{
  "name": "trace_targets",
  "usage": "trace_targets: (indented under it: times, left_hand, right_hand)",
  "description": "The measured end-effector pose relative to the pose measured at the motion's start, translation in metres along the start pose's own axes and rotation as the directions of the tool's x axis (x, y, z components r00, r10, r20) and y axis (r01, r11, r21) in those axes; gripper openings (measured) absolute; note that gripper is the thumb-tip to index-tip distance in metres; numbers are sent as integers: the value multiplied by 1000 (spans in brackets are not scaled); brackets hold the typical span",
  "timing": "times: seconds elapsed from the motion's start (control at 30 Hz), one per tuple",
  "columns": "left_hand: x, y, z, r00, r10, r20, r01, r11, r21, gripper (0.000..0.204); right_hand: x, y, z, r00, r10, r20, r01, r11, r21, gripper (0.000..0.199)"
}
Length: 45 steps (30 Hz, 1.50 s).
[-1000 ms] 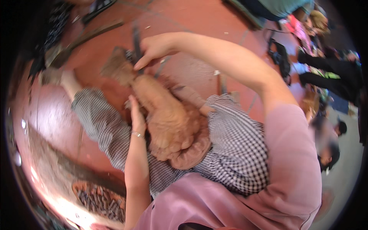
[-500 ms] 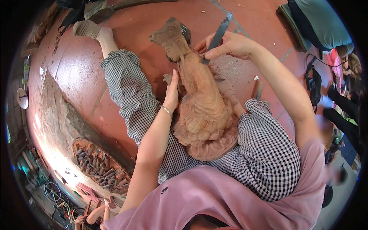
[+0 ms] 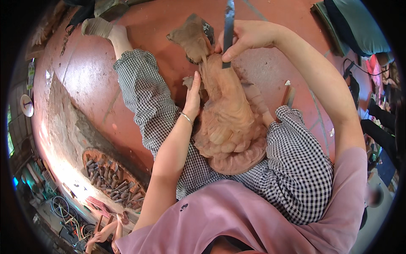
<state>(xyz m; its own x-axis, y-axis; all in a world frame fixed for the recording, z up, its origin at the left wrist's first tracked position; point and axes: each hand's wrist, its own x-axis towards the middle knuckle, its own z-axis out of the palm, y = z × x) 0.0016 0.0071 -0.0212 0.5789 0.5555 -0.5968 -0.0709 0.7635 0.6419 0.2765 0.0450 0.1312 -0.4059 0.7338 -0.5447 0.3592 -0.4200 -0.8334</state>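
Statue [image 3: 230, 120], carved in brown wood, is seated between the person's legs, base toward the shirt [image 3: 237, 207], head tipped away and slightly left. All places below are given from the statue.

Right hand [image 3: 247, 37]: set beyond the shoulder, on the right. A flat dark blade [image 3: 228, 31] is pinched between thumb and fingers, held nearly upright, its lower end set at the statue's shoulder.

Left hand [image 3: 193, 96]: laid against the statue's left side, thumb pointed up along it. Remaining fingers are mostly hidden, so it can't be told how they are set. A thin bracelet [image 3: 186, 117] is worn on that wrist.

Checked trousers [image 3: 298, 169] are spread to both sides of the base. A wooden block [image 3: 288, 95] is seen to the right, near the knee. Well left, a long log [image 3: 69, 112] is laid on the red tiled floor [image 3: 108, 80]; its hollow is filled with small dark pieces [image 3: 112, 178]. Far upper right of the statue, a greenish cushion [image 3: 359, 27] is partly seen.
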Motion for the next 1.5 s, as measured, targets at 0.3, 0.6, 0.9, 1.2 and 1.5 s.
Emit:
trace_targets:
  times: [0.3, 0.6, 0.9, 1.2, 1.5]
  left_hand:
    - [-4, 5, 5, 999, -15, -40, 15, 1000, 1, 86]
    - [-6, 8, 9, 998, -42, -49, 43, 999, 14, 85]
    - [-7, 9, 11, 998, -53, -38, 54, 998, 34, 89]
    - [-8, 7, 7, 998, -56, -41, 57, 998, 9, 89]
    - [-1, 1, 0, 999, -41, 7, 41, 999, -10, 89]
  right_hand:
    - [1, -5, -3, 1000, -11, -4, 12, 998, 63, 39]
    - [15, -3, -5, 992, 63, -105, -61, 998, 27, 32]
    - [30, -24, -10, 971, 202, 128, -194, 978, -72, 29]
    - [21, -56, 5, 977, 214, -27, -211, 927, -309, 31]
    - [-14, 22, 18, 958, 9, -287, 51, 978, 204, 25]
